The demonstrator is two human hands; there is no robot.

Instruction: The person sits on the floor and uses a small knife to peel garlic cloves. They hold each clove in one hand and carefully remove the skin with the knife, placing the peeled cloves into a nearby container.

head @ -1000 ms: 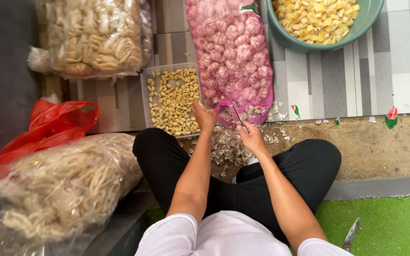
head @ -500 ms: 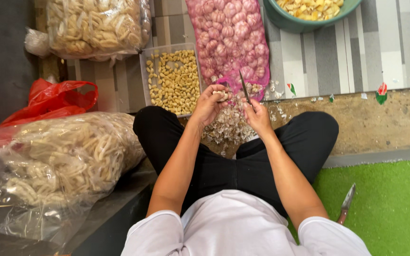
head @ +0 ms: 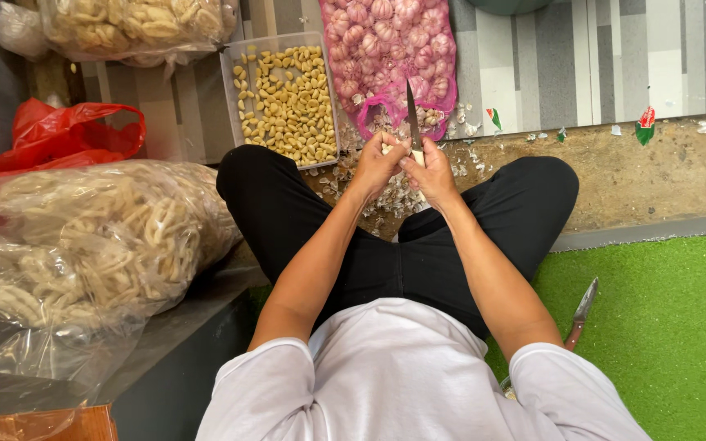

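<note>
knife point(head: 412, 114) in right hand point(head: 428, 167), left hand point(head: 376, 163) alongside

Both hands have come back from the pink net sack of garlic point(head: 386, 49) toward the lap. The left hand point(head: 377, 163) and the right hand point(head: 428, 171) now meet over the pile of peels point(head: 394, 196). The knife point(head: 412, 118) now stands upright between them, its blade pointing at the sack.

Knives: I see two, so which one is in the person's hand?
The upright knife at the right hand; the other knife lies on green turf.
</note>
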